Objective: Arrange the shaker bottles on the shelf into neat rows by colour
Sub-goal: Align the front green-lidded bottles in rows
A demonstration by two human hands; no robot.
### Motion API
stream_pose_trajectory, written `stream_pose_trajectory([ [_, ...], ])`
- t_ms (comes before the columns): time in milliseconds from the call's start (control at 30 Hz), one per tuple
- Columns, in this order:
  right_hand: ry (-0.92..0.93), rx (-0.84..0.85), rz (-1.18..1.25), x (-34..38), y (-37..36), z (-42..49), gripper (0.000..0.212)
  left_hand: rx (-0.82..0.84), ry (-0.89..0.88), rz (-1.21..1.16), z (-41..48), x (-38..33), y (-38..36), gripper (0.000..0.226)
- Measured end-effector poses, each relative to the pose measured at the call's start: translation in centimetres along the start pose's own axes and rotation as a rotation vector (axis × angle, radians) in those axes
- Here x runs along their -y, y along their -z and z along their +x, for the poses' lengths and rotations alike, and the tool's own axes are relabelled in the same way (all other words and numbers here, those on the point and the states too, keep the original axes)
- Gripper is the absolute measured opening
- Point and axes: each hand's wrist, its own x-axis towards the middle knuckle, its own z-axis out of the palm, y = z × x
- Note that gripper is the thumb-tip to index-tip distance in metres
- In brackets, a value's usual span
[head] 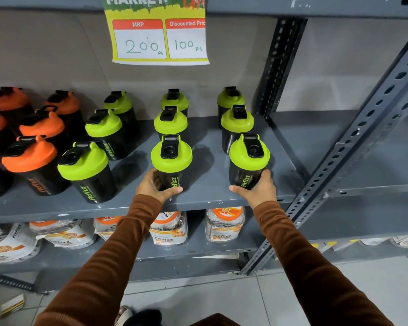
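Note:
Black shaker bottles stand on a grey metal shelf (207, 182). Several orange-lidded ones (30, 156) are grouped at the left. Green-lidded ones form three rows running front to back: a slanted left row (84, 163), a middle row (170, 122) and a right row (237, 121). My left hand (154, 187) is wrapped around the base of the front middle green bottle (171, 156). My right hand (257, 188) grips the base of the front right green bottle (249, 156). Both bottles stand upright on the shelf near its front edge.
A yellow price sign (159, 38) hangs from the shelf above. Slotted steel uprights (353, 147) frame the right side. The lower shelf holds jars and pouches with orange labels (224, 224). Tiled floor lies below, with a small booklet (12, 304) at the lower left.

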Motion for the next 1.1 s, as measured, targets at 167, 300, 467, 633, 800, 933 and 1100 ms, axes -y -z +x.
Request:
stream_pose_trajectory([
  [167,0.013,0.026,0.033,-0.4,0.1,0.1,0.087,0.008,-0.006,0.006,-0.2,-0.3,0.0,0.068],
  [300,0.009,0.009,-0.014,-0.4,0.1,0.2,0.077,0.017,-0.002,-0.025,-0.2,-0.3,0.0,0.067],
  [467,0.005,0.015,-0.039,-0.6,0.1,0.3,0.072,0.041,-0.002,-0.021,-0.3,-0.3,0.2,0.066],
  [633,0.023,0.018,-0.057,-0.7,0.3,0.3,0.067,0.051,-0.007,-0.054,-0.7,-0.7,0.2,0.066],
  [800,0.027,0.029,-0.045,-0.7,0.7,0.1,0.066,0.055,-0.011,-0.074,-0.8,-1.0,0.1,0.060],
  [933,0.023,0.033,-0.028,-0.8,1.0,0.0,0.065,0.065,-0.004,-0.066,-0.9,-0.8,0.3,0.061],
  [1100,0.012,0.037,-0.027,-0.9,1.1,-0.1,0.065,0.062,0.004,-0.049,-1.2,-0.7,0.5,0.066],
])
